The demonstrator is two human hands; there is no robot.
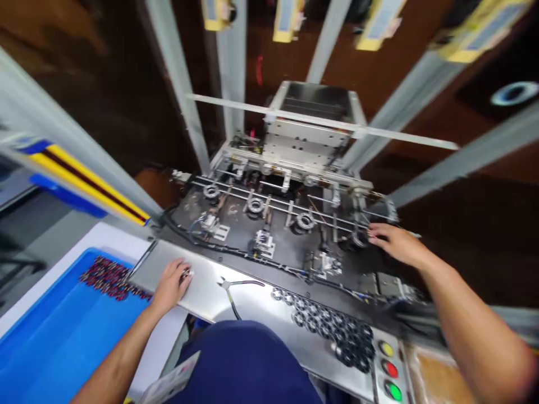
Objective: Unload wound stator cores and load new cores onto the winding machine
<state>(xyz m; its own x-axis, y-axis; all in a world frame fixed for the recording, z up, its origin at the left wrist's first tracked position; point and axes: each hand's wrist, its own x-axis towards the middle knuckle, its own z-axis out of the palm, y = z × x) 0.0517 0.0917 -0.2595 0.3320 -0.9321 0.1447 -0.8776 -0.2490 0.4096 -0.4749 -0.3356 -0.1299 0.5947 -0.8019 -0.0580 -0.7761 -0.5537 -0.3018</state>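
Note:
My left hand (172,283) rests on the steel ledge (248,311) at the front of a machine, fingers curled round small parts I cannot make out. My right hand (393,241) reaches onto the black machine deck (236,224), its fingers at a ring-shaped part (357,240) at the right end of the rail. Three more round holders (255,205) sit in a row along the rods. A cluster of dark ring parts (332,328) lies on the ledge.
A blue tray (59,336) at the left holds several small red-dark parts (110,278). Pliers (236,289) lie on the ledge. Yellow, red and green buttons (389,369) sit at the right front. Metal frame posts rise around the machine.

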